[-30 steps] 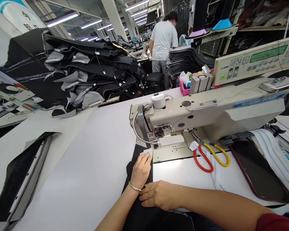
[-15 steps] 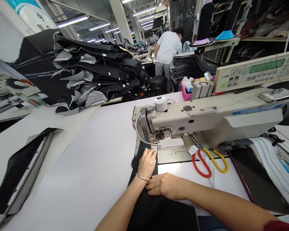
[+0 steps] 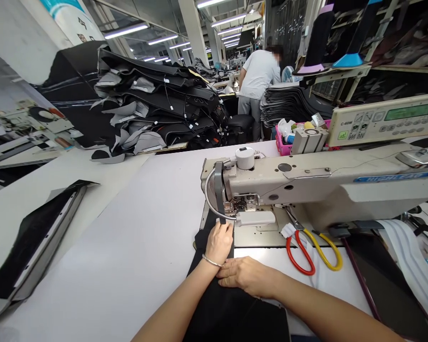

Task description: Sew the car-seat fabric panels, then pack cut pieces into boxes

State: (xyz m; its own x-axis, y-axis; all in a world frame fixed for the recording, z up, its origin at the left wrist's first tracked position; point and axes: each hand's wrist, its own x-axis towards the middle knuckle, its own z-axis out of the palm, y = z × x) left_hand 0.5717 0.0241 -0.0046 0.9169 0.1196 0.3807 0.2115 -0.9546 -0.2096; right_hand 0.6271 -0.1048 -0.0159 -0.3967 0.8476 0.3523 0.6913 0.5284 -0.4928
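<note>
Left hand (image 3: 219, 243) and right hand (image 3: 248, 276) press flat on black fabric (image 3: 231, 318), fingers open, not gripping, sewing machine (image 3: 306, 183) at 1 o'clock

— Of what is the piece under the hands made?
— A matt black cloth (image 3: 231, 318) is seen, soft-looking and without shine.

— And the sewing machine head (image 3: 288, 183)?
— Its casing is finished in smooth, cream-painted metal, and bare bright steel is shown on the machine bed (image 3: 257, 235).

— The scissors (image 3: 288, 249)?
— Glossy red and yellow plastic is moulded into the handles; the blades are of steel.

— The white tabletop (image 3: 128, 237)?
— A smooth, lightly sheened laminate is suggested.

— Anything else?
— A thin metal bracelet (image 3: 209, 260) is seen to shine, and a pink plastic basket (image 3: 281, 142) is visible beyond.
</note>
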